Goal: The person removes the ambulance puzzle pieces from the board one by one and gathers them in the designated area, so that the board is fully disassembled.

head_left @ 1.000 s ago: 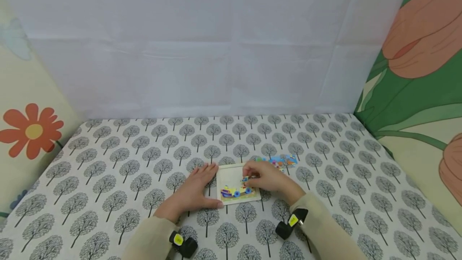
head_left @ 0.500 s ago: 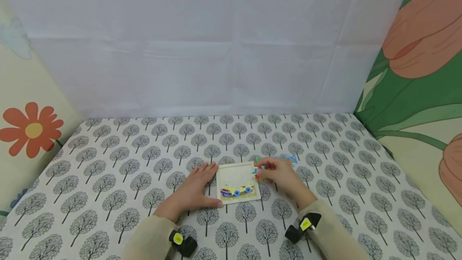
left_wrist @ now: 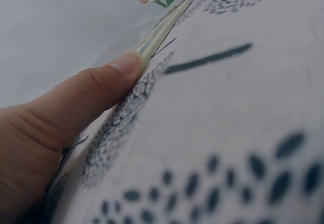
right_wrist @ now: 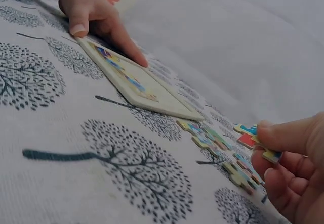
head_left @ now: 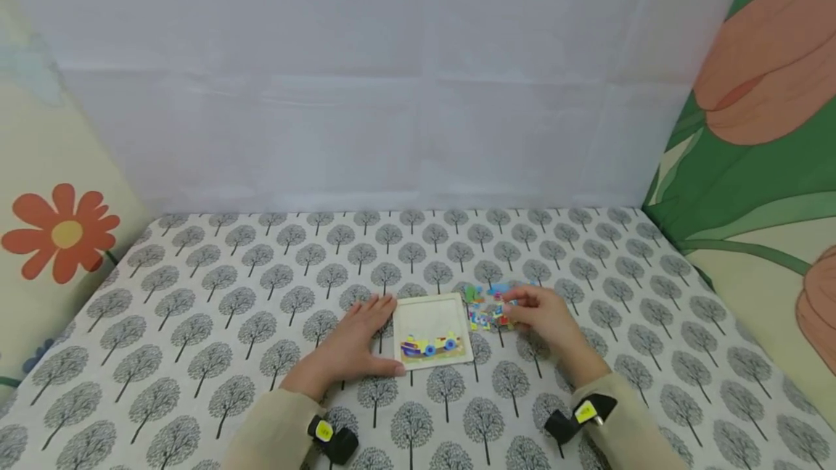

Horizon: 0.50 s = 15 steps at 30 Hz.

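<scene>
Rests the left hand [head_left: 353, 339] against the left edge of the pale square tray [head_left: 427, 312], with fingers extended toward the far corner and thumb stretched out to the near corner. Spreads that hand wide, in an open span between thumb and fingers, touching the tray without closing around it. Presses the thumb tip to the rim, as seen close up from the left wrist. Angles the left forearm up from the lower left, in a beige sleeve [head_left: 271, 426], with a black wrist device [head_left: 334, 442] near the cuff.

Reaches in from the right with the right hand [head_left: 542, 318], bent toward the tray but well clear of it. Pinches a puzzle piece [right_wrist: 248, 138], in red, blue and yellow, between thumb and curled fingers. Holds it raised beside the loose pieces [head_left: 482, 321], gathered on the tree-print cloth [head_left: 228, 339] just right of the tray and partly hidden by that hand in the head view. Slants the right forearm back toward the lower right, with a similar device [head_left: 578, 419] at the wrist.

Shows the tray flat on the cloth between both hands, with a vehicle picture strip [head_left: 431, 347] along its near side and plain pale board beyond.
</scene>
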Tool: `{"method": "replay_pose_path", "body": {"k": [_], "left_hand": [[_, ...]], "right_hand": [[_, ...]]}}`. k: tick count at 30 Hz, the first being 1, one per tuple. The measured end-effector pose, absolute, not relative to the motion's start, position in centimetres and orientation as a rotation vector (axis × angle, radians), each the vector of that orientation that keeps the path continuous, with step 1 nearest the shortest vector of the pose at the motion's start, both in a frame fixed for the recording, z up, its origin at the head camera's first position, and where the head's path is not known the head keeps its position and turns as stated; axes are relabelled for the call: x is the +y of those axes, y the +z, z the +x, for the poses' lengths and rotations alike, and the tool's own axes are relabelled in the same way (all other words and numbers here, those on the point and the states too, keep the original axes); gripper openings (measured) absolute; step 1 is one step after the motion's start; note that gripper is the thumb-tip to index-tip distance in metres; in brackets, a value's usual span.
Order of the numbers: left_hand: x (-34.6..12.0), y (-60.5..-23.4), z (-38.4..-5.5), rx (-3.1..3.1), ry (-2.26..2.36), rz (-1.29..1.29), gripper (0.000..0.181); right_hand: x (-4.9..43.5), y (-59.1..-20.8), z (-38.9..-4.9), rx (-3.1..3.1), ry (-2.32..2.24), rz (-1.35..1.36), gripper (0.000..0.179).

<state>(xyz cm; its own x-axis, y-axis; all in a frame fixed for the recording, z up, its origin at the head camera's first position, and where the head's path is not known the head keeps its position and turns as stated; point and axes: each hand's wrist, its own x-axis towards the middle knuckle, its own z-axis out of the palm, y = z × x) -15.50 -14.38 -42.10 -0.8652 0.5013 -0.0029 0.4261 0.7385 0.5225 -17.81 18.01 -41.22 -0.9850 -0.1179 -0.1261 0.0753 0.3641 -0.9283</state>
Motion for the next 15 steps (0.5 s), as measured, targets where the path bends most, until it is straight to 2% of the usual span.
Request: {"method": "replay_pose_path", "body": {"k": [10, 15], "left_hand": [[-14.2, -41.9, -15.5, 2.797, 0.783, 0.736, 0.109], [-14.2, -42.0, -15.5, 2.803, 0.785, 0.737, 0.109]], "right_hand": [[20.5, -41.2, -17.4, 2.304, -1.837, 0.296, 0.028], [20.8, -41.4, -17.7, 2.394, -1.766, 0.37, 0.025]]}}
